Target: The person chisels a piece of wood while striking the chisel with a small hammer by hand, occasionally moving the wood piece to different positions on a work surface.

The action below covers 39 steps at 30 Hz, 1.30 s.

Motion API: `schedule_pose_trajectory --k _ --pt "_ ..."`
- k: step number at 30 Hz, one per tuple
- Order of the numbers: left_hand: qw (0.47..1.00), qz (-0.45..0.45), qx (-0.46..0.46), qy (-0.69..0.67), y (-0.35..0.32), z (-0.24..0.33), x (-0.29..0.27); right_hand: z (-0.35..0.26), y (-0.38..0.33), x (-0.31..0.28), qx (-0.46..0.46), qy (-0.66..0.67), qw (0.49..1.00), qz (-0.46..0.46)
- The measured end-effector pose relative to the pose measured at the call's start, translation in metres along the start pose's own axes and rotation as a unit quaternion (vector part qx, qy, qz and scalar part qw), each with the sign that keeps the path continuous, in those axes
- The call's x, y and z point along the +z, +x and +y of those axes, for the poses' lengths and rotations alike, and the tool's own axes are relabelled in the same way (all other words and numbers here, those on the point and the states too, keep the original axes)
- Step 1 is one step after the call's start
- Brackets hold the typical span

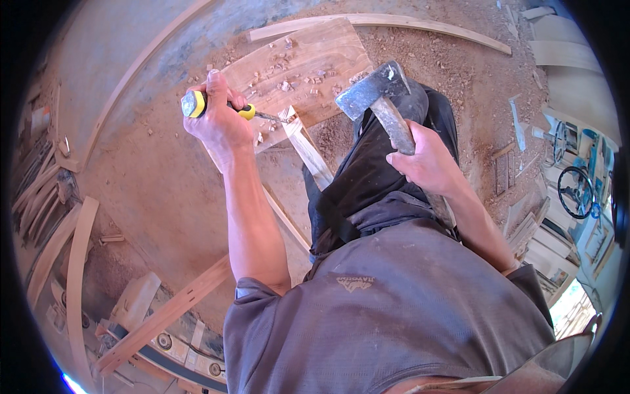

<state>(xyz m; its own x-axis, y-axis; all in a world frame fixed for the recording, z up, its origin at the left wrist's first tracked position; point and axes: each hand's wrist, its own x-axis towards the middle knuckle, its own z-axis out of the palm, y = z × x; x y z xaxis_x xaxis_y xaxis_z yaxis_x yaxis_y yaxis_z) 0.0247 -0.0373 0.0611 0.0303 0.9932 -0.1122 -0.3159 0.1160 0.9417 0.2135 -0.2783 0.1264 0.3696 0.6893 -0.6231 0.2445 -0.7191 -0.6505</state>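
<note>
My left hand [216,121] grips a chisel [252,113] with a yellow and black handle, its blade tip set against the end of a narrow wooden piece [308,150]. That piece lies across a wide plank [308,62] strewn with wood chips. My right hand [430,164] holds a hatchet [377,92] by its wooden handle, the grey metal head raised just right of the chisel tip. My dark-trousered leg [367,177] rests over the narrow piece.
The ground is sandy dirt [164,190]. A long curved wooden strip [394,23] lies at the far side. Curved planks [72,276] and stacked timber lie at the left, a long batten [170,308] at lower left. Boards and a wheel-shaped object [577,190] stand at the right.
</note>
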Motion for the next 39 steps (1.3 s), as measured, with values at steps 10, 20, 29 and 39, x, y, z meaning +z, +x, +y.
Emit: schedule_pose_trajectory --k 10,20,29,39 --pt "0.982 -0.091 0.053 0.156 -0.033 -0.004 0.006 -0.116 -0.001 -0.007 -0.314 0.036 0.928 0.196" --pt "0.968 -0.224 -0.040 0.102 -0.041 -0.004 -0.007 -0.136 0.005 0.002 -0.350 -0.264 0.895 0.085" --pt "0.931 -0.313 0.022 0.189 -0.040 -0.021 -0.027 -0.128 0.003 0.009 -0.312 -0.372 0.873 0.041" --pt "0.903 -0.319 0.122 0.260 -0.039 -0.013 -0.011 -0.114 0.003 0.006 -0.280 -0.299 0.911 0.042"
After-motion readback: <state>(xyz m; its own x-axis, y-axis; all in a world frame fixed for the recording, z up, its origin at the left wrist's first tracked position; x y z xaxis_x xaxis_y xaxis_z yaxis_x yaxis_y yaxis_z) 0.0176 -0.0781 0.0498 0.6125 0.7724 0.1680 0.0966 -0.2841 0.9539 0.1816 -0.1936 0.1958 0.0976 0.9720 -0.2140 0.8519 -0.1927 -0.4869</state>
